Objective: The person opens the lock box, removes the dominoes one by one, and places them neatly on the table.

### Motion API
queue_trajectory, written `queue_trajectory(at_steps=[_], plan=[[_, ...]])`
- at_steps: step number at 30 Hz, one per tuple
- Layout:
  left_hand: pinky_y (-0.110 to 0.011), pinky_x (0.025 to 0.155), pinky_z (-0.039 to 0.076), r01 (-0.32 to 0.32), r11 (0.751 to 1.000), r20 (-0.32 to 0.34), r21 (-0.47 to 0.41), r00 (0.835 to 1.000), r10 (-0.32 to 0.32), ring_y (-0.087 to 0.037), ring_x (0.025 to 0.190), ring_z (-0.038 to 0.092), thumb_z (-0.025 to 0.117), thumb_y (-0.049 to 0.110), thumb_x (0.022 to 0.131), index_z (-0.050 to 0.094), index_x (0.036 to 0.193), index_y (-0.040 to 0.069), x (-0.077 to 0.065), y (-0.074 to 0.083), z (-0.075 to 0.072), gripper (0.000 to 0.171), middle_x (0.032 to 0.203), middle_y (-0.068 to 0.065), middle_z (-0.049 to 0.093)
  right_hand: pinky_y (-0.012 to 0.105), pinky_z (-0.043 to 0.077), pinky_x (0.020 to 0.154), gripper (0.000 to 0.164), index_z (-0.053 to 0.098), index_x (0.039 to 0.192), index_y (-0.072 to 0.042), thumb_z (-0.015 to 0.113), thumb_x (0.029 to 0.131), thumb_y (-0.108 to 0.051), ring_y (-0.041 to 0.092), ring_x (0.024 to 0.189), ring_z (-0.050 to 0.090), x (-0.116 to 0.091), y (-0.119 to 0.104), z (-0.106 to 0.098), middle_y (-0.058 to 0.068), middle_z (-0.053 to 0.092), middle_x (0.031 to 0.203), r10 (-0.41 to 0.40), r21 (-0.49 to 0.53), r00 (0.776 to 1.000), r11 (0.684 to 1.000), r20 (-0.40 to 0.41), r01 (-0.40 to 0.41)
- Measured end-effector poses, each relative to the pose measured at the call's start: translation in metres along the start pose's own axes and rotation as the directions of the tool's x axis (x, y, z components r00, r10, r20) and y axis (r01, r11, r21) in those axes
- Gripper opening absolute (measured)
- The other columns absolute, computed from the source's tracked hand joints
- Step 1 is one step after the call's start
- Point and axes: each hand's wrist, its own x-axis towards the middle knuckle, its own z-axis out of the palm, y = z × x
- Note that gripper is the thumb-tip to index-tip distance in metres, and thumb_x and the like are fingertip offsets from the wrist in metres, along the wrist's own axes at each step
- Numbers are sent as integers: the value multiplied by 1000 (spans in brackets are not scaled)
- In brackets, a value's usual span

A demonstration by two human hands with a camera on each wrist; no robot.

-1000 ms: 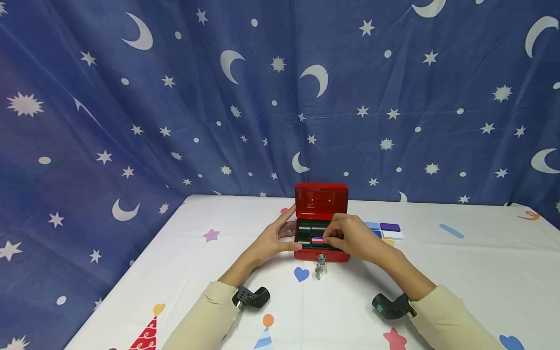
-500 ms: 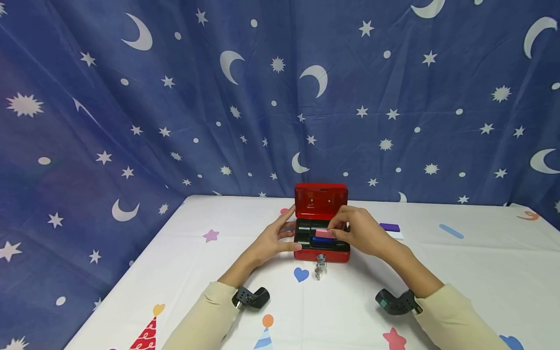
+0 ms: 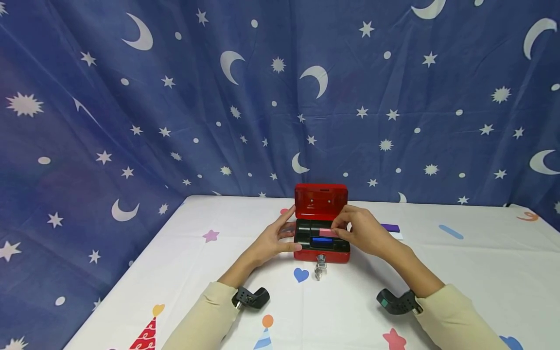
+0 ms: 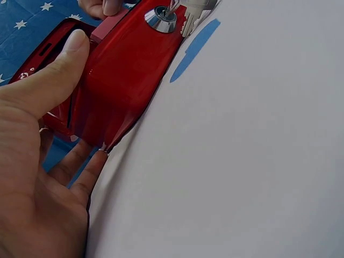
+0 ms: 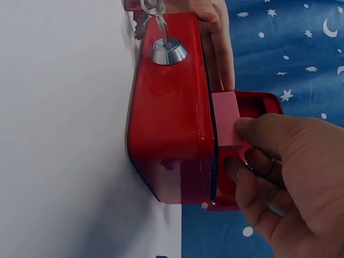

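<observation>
A red cash box [image 3: 302, 254] stands on the table with its lid [image 3: 321, 199] up and a black compartment tray inside. My left hand [image 3: 272, 242] rests on its left end, thumb laid along the front rim and other fingers spread against the side and toward the lid. Between thumb and fingertips, my right hand [image 3: 366, 232] pinches a pink block [image 5: 226, 115] over the tray's middle. In front of that block, a blue block [image 3: 322, 240] lies in a tray compartment. A key [image 5: 163, 24] sits in the front lock.
Right of the box, partly behind my right hand, lie a purple block [image 3: 391, 227] and a white block [image 3: 396, 235]. The white tablecloth [image 3: 463, 277] carries printed shapes, and a blue star-and-moon curtain [image 3: 253, 121] hangs behind the table.
My right hand has moved the pink block back and slightly right, away from the front compartment. More of the blue block shows. My left hand has stayed on the box.
</observation>
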Motion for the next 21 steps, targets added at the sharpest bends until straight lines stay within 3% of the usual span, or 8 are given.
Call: queue_trajectory(at_steps=[15, 21], plan=[[-52, 105, 34, 0, 1000, -8, 11, 1000, 0, -42, 128, 39, 72, 1, 82, 15, 155, 15, 0, 1, 0, 93, 148, -24, 33, 20, 51, 59, 6, 67, 86, -13, 72, 86, -10, 9, 65, 54, 0, 3, 1, -8, 63, 73, 38, -13, 998, 999, 58, -38], [-52, 103, 36, 9, 1000, -10, 8, 1000, -9, -42, 127, 40, 71, 1, 82, 16, 155, 15, -1, 1, 1, 92, 147, -25, 34, 24, 54, 66, 11, 71, 94, -12, 71, 86, -6, 11, 72, 59, -1, 2, -1, -3, 69, 83, 16, 1, 996, 1000, 87, -17]])
